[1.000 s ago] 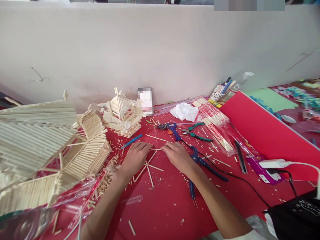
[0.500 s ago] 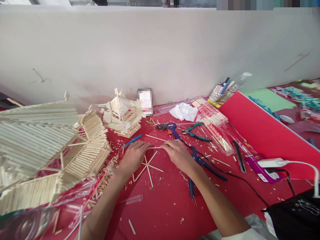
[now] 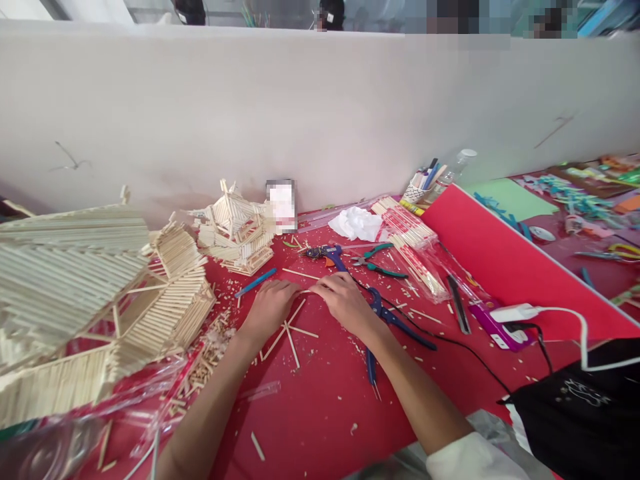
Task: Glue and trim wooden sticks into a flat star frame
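Both hands meet over the middle of the red table. My left hand (image 3: 271,305) is closed around the left end of a thin wooden stick (image 3: 303,291). The stick's other end is pinched by the fingers of my right hand (image 3: 343,300). Just below them, a star of crossed wooden sticks (image 3: 287,324) lies flat, its upper left part hidden by my left hand. A blue pen (image 3: 255,283) rests beyond my left hand. A blue glue gun (image 3: 336,257) and green-handled pliers (image 3: 375,261) lie beyond my right hand, with blue-handled pliers (image 3: 376,305) beside it.
Large stick-built models (image 3: 165,293) fill the left, with a small stick tower (image 3: 239,227) behind. Stick packs (image 3: 410,243), a red board (image 3: 510,267), a cutter (image 3: 459,305), a purple box (image 3: 503,327) and a black cable are on the right. Wood scraps are scattered about.
The camera view has shifted slightly, moving the scene to the left. My hands have drawn a little closer together, and less of the stick between them shows.
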Motion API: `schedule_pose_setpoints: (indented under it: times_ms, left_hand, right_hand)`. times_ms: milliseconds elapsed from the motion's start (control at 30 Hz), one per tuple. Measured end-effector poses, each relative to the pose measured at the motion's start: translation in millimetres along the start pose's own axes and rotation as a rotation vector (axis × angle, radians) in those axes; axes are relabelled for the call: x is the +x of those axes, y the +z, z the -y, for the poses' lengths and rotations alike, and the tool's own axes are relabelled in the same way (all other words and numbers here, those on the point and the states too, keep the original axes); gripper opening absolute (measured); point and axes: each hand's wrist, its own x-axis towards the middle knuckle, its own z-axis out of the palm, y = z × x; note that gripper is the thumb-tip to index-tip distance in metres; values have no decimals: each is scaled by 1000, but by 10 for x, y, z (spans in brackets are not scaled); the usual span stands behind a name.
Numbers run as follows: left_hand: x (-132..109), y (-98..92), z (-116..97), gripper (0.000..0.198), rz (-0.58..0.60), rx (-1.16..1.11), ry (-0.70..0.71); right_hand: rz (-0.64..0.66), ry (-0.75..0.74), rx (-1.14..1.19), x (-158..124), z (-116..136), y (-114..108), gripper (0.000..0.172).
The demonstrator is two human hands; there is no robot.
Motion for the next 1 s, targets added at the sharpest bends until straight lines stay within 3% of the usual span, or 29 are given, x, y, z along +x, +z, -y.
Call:
schedule_pose_setpoints:
  times_ms: [200, 333, 467, 567, 667, 800, 900, 1000]
  left_hand:
    - [3, 21, 38, 19, 2, -11, -8]
    - [0, 38, 59, 20, 5, -17, -32]
    - [5, 60, 80, 19, 0, -50, -48]
    - [12, 74, 104, 18, -14, -90, -56]
    - [19, 82, 127, 17, -34, -111, -61]
    - [25, 77, 152, 16, -57, -146, -67]
    - [26, 75, 173, 15, -75, -173, -77]
    - [22, 86, 199, 16, -97, -200, -93]
  right_hand:
    - [-94, 23, 15, 49, 4, -84, 31]
    - [-114, 277, -19, -136, -31, -341, 25]
    - [170, 683, -219, -539, 18, -488, 52]
    - [329, 821, -310, -780, 134, -472, 70]
    - [384, 862, -344, -854, 235, -447, 71]
    - [450, 868, -337, -804, 277, -493, 53]
    - [417, 769, -252, -747, 295, -541, 52]
    - [376, 667, -11, -643, 351, -552, 46]
